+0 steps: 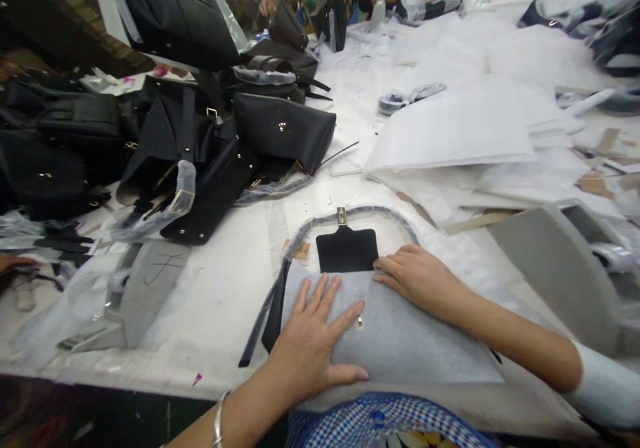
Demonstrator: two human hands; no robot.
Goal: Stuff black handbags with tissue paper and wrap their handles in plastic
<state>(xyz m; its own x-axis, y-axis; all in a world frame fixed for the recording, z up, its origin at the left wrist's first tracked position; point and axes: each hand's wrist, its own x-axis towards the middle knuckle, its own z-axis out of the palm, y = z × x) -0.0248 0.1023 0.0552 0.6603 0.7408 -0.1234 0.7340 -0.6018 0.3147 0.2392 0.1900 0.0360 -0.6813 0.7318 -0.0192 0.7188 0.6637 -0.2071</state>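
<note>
While the left hand (311, 336) lies spread on a pale grey sheet (425, 348) over the black handbag (275, 311) on the white-covered bench (220, 295), the right hand (419, 278), half curled, perhaps pinches the sheet's edge by the black flap (347, 251)

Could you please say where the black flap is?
In the head view, the black flap lies just right of centre, at the far edge of the grey sheet, beside the right hand.
</note>
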